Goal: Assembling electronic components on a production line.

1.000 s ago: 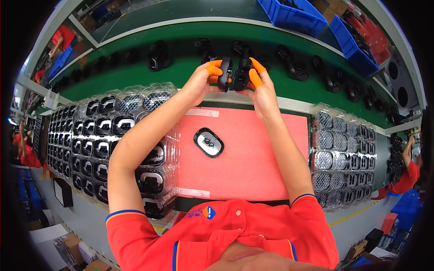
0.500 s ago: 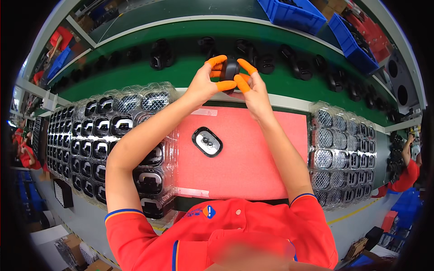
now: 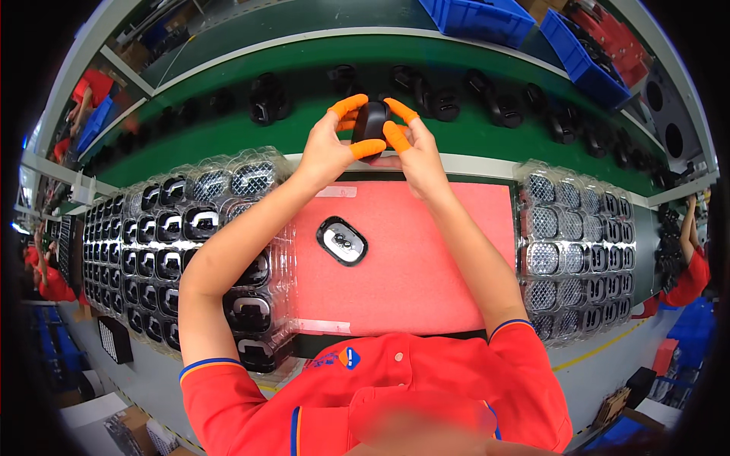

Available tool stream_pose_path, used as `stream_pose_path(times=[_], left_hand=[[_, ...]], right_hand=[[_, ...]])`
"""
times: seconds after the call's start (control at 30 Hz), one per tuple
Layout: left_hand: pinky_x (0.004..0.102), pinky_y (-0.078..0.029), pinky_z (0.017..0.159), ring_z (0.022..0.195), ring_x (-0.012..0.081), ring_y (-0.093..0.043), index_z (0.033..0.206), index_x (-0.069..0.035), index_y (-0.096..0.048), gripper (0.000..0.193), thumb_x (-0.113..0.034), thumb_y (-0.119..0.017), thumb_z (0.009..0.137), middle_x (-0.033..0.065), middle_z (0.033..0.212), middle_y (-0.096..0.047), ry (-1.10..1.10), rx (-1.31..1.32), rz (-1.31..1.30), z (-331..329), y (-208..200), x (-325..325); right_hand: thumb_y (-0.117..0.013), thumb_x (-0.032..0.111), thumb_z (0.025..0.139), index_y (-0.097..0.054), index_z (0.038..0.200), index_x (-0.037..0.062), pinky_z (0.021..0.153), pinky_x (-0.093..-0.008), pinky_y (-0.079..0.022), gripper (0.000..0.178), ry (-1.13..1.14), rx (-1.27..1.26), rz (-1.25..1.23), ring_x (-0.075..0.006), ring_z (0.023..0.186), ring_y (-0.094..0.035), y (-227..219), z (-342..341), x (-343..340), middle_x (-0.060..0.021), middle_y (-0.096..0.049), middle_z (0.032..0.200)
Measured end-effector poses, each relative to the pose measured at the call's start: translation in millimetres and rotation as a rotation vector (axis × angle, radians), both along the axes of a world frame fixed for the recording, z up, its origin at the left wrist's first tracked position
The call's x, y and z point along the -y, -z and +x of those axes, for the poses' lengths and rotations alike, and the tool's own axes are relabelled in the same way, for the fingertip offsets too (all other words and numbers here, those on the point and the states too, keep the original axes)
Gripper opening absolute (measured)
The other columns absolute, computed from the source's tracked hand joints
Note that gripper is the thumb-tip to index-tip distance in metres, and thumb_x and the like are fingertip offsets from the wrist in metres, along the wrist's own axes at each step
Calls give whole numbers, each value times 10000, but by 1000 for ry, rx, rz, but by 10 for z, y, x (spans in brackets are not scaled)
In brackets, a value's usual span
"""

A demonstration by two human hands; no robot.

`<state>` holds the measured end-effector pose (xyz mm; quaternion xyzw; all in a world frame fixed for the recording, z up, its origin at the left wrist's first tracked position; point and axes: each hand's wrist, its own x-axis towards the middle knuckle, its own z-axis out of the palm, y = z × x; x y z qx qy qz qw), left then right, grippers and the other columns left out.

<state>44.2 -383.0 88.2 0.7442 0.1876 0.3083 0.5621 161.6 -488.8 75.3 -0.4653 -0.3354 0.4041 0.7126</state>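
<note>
A black, rounded plastic part [image 3: 373, 121] is held up above the far edge of the pink mat [image 3: 403, 266]. My left hand [image 3: 328, 146] grips its left side and my right hand [image 3: 417, 149] its right side, with orange covers on the fingers and thumbs. Fingers hide much of the part, so its exact kind does not show. Below the hands, on the mat's left half, lies an oval black-rimmed piece [image 3: 342, 241] with a shiny silver centre and small dark round spots. Neither hand touches it.
Clear plastic trays [image 3: 285, 251] of glossy black parts stand at left; more trays [image 3: 576, 251] are at right. Beyond the mat runs a green conveyor belt [image 3: 304, 140] carrying several black parts [image 3: 268, 99]. Blue bins [image 3: 480, 19] sit higher up. Other people work at both sides.
Both hands and the black part have shifted slightly left, and the part is turned a little. The oval piece on the mat stays where it was.
</note>
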Motion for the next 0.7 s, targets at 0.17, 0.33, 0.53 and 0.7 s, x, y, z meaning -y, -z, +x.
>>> stream_pose_path(times=[0.17,0.33,0.53,0.7], left_hand=[[334,-483,871,1045,215,-565,1258,0,-467,693,-120,-800,662,129,1114,-570,1,-57,58,15,-4,-32],[335,-486,865,1029,217,-576,1243,9,-469,676,-148,-804,677,132,1114,-570,-57,-10,21,33,23,-19],[341,-494,856,1042,223,-570,1254,22,-459,666,-155,-787,701,142,1111,-570,-75,-91,-66,0,8,-23],[351,-493,864,1044,229,-570,1271,20,-454,673,-149,-778,706,137,1113,-572,-79,-28,142,0,59,-21]], right_hand=[[-520,193,946,-355,1355,53,708,-319,-588,463,44,64,85,-180,948,-618,142,-21,-34,-122,-590,1099],[-518,192,946,-361,1341,49,722,-338,-593,448,70,13,86,-190,978,-607,161,-49,-59,-118,-575,1090],[-515,159,943,-360,1338,54,754,-369,-592,437,40,-39,58,-201,1006,-595,111,-100,-21,-124,-555,1117],[-523,148,938,-373,1329,63,764,-388,-589,428,-20,-81,-13,-210,1002,-598,45,-37,6,-123,-556,1126]])
